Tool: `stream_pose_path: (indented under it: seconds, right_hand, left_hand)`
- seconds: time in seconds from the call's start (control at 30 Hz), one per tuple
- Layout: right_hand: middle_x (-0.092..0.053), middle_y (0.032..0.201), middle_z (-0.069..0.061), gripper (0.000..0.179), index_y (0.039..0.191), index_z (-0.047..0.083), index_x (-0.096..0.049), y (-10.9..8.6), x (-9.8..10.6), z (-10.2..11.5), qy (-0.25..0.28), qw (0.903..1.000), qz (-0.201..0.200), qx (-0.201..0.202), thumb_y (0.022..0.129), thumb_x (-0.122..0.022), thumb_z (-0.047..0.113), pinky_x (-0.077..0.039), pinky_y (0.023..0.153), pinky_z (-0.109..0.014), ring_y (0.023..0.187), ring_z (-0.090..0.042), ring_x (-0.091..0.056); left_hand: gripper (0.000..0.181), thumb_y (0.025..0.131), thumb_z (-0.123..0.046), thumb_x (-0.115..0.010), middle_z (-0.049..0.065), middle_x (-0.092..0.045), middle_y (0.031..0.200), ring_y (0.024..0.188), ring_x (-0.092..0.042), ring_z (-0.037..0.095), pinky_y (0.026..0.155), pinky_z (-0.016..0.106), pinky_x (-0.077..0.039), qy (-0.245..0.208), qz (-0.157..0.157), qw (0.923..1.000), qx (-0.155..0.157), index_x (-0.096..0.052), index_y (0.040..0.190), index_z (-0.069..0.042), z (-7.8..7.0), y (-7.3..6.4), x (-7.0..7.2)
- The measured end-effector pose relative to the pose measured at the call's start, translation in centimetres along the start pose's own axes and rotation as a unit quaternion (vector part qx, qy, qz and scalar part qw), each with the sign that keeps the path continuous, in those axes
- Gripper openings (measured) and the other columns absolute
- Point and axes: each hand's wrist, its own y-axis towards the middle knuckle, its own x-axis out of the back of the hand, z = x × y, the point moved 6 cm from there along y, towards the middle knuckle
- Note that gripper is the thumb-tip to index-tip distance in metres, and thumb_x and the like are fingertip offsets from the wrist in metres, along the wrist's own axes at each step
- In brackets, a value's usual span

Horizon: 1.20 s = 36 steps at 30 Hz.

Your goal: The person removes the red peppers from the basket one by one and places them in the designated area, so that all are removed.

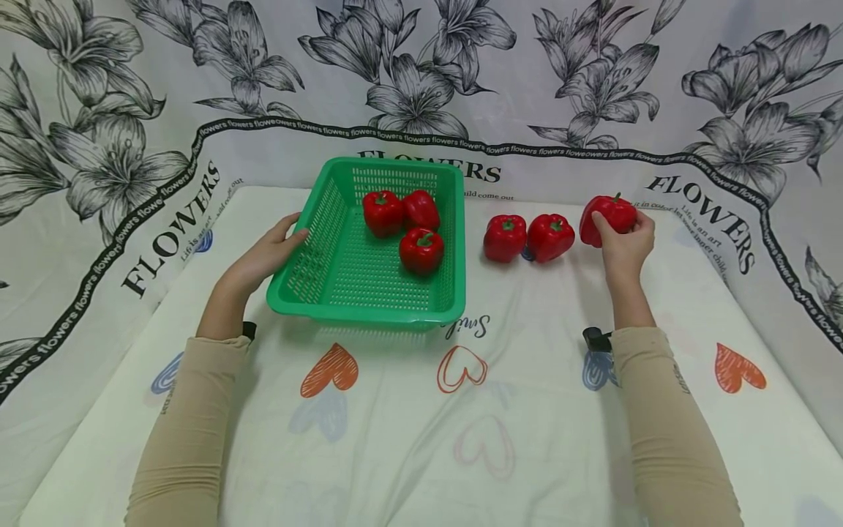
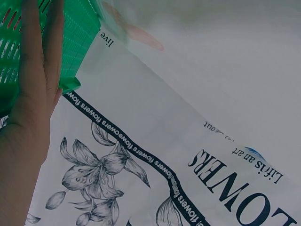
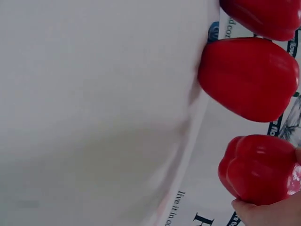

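A green plastic basket [image 1: 356, 311] with perforated walls holds three red bell peppers [image 1: 421, 251]. At its left side my left hand [image 1: 266, 252] holds the rim, the thumb over the edge and the fingers along the outer wall. In the left wrist view those fingers [image 2: 33, 61] lie nearly straight against the basket [image 2: 77, 42]. My right hand [image 1: 626, 245] grips a red bell pepper [image 1: 609, 212] by its sides, with its green stem up. To the left of that hand, two more bell peppers [image 1: 505, 238] [image 1: 550, 238] stand side by side on the cloth.
A white cloth [image 1: 527, 454] printed with hearts covers the table. Behind it hangs or rises a floral sheet [image 1: 421, 88] with a black lettered band. Each wrist carries a small black device [image 1: 596, 339].
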Motion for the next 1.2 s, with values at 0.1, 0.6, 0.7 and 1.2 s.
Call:
stream_pose_path:
  seconds: [0.1,0.6,0.7,1.2]
  right_hand:
    - [-0.032,0.157,0.005,0.076,0.149,0.022,-0.027,0.2,-0.1,-0.8,-0.02,0.9997,0.0,-0.016,0.089,-0.07,0.037,-0.038,0.112,-0.029,0.145,-0.01,-0.028]
    - [-0.024,0.16,0.003,0.078,0.151,0.021,-0.02,1.4,-0.4,-3.3,-0.074,0.9945,0.008,-0.073,0.09,-0.067,0.038,-0.033,0.115,-0.025,0.149,-0.01,-0.022]
    - [-0.023,0.161,0.002,0.08,0.152,0.021,-0.019,1.5,-0.5,-3.5,-0.081,0.9936,0.011,-0.078,0.09,-0.067,0.039,-0.032,0.116,-0.026,0.149,-0.012,-0.022]
    - [-0.021,0.162,-0.001,0.085,0.154,0.019,-0.015,1.4,-0.5,-3.8,-0.112,0.9906,0.037,-0.069,0.09,-0.067,0.041,-0.031,0.118,-0.03,0.15,-0.016,-0.02]
  left_hand:
    - [0.065,0.106,-0.039,-0.032,0.023,-0.01,0.162,0.148,-0.014,0.044,0.113,0.069,-0.014,-0.003,-0.001,1.0,-0.001,-0.001,0.159,-0.017,-0.1,0.0,0.0]
    - [0.063,0.107,-0.037,-0.032,0.023,-0.013,0.161,0.148,-0.015,0.044,0.113,0.07,-0.014,-0.003,-0.001,1.0,-0.002,-0.002,0.159,-0.017,-0.1,-0.1,0.0]
    - [0.063,0.107,-0.038,-0.032,0.023,-0.014,0.161,0.147,-0.016,0.044,0.113,0.07,-0.014,-0.004,-0.002,1.0,-0.003,-0.002,0.159,-0.017,-0.1,-0.1,0.0]
    - [0.064,0.107,-0.038,-0.031,0.024,-0.013,0.161,0.148,-0.015,0.045,0.113,0.07,-0.014,-0.004,0.0,1.0,0.0,-0.001,0.159,-0.017,0.1,0.1,0.0]
